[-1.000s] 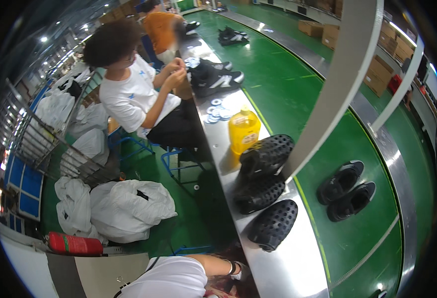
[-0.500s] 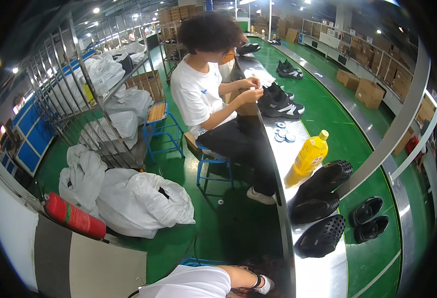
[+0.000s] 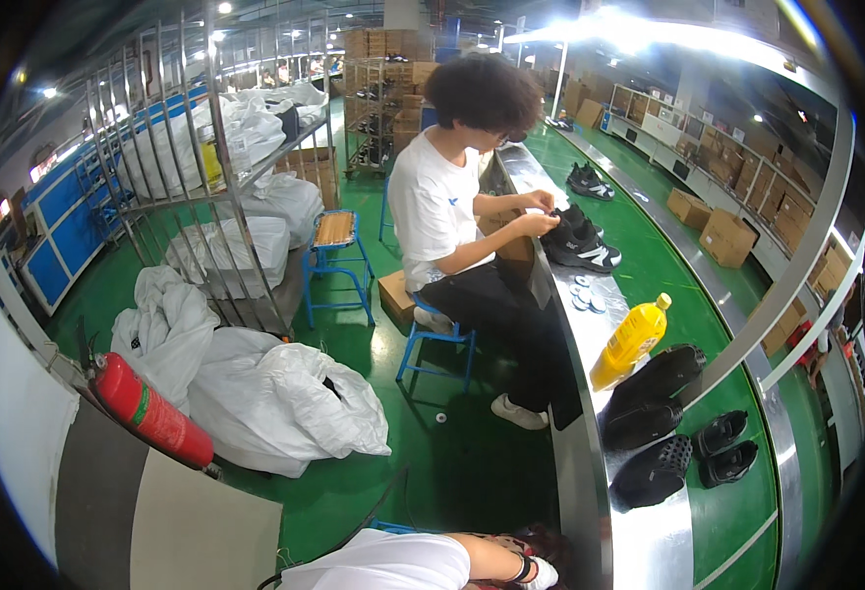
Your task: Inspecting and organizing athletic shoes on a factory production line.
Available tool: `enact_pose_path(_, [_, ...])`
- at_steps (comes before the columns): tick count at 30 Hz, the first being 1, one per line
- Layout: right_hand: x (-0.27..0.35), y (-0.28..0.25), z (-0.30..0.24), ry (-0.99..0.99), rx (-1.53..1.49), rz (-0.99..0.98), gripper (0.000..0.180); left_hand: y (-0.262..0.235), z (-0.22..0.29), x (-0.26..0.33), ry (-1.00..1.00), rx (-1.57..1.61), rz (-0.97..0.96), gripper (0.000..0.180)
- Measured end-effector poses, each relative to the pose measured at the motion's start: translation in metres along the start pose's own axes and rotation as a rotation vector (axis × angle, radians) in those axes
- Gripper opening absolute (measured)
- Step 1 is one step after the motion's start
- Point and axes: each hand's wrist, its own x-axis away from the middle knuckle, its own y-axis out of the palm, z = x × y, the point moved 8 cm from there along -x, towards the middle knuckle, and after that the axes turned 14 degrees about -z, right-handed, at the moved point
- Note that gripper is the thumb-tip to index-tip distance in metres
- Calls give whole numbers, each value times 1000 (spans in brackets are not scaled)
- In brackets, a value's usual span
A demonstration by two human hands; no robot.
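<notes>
**Shoe line beside the green belt**

Green flooring runs left of the steel bench (image 3: 590,462), where white sacks (image 3: 285,403) and a red extinguisher (image 3: 152,413) lie. At the bench's near end the wearer's arm (image 3: 496,559) shows; its fingers are hidden, grip unclear. On the bench sit black clogs (image 3: 654,472), beyond them a yellow bottle (image 3: 632,339). Farther along, a seated co-worker's hands (image 3: 541,211) hold a black sneaker (image 3: 580,246).

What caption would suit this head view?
A seated co-worker handles a black sneaker beside a green conveyor, a yellow bottle nearby.
</notes>
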Motion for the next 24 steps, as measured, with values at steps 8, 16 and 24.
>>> enact_pose_path(8, [9, -7, -1, 87, -77, -110, 52, -5, 6, 23, 26, 54, -2, 33])
enact_pose_path(16, [1, -11, -1, 129, -427, 223, 24, -47, 8, 63, 53, 254, -36, 36])
enact_pose_path(24, [-13, 3, -4, 151, -306, 166, 46, -65, 4, 86, -192, 462, -194, 41])
